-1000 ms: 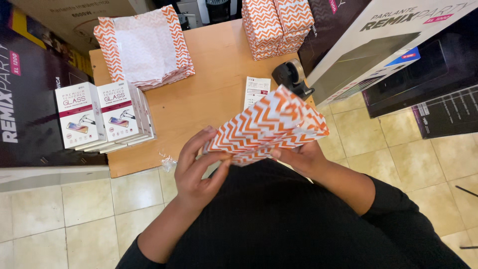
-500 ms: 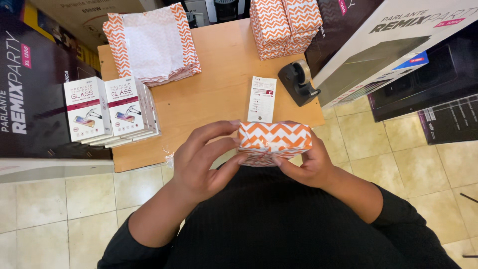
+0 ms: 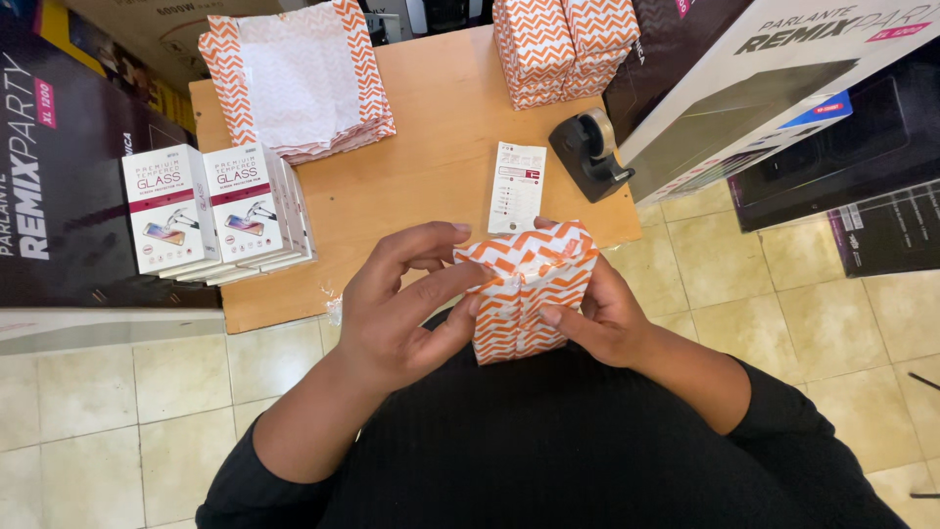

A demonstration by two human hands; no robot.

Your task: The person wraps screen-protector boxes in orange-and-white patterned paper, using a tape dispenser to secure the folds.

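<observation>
Orange-white chevron-wrapped parcel [image 3: 524,294] held upright between both hands, above near edge of wooden table [image 3: 431,186]. Left hand [image 3: 406,304] grasps parcel's left side, fingers pressing top fold. Right hand [image 3: 602,309] grips right side, fingers curled around it. Small white box [image 3: 517,187] flat on table just beyond parcel.

You stand in an electronics shop: boxed screen protectors [image 3: 220,211] stacked on a wooden counter [image 3: 431,171], speaker cartons [image 3: 783,78] alongside.
</observation>
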